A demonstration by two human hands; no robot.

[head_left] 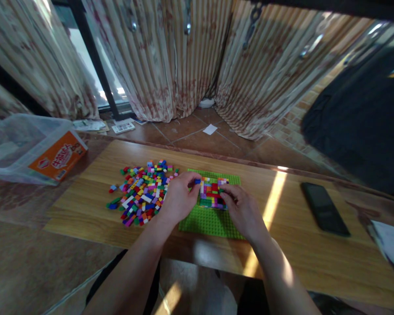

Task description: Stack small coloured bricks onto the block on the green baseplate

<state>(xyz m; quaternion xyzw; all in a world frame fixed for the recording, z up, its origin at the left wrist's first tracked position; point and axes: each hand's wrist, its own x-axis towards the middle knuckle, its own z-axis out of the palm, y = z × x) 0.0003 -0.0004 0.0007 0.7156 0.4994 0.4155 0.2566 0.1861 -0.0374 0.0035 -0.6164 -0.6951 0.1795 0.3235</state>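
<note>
A green studded baseplate (pixel 213 223) lies on the wooden table, bearing a low multicoloured structure of toy bricks (pixel 212 192) on its upper part. My left hand (pixel 180 197) is at the left side of that structure, with a small blue brick (pixel 197 181) pinched between thumb and forefinger. On the opposite side, my right hand (pixel 241 208) has its fingers closed at the structure's right edge. A bit of dark green shows at those fingertips, too small to make out. Left of the baseplate spreads a loose pile of mixed bricks (pixel 141 192), partly behind my left hand.
A clear plastic bin (pixel 16 144) with an orange label stands beyond the table's left end. A black phone (pixel 325 209) lies on the table (pixel 289 249) at the right, and white papers (pixel 392 243) are by the right edge. Striped curtains (pixel 157 61) hang behind.
</note>
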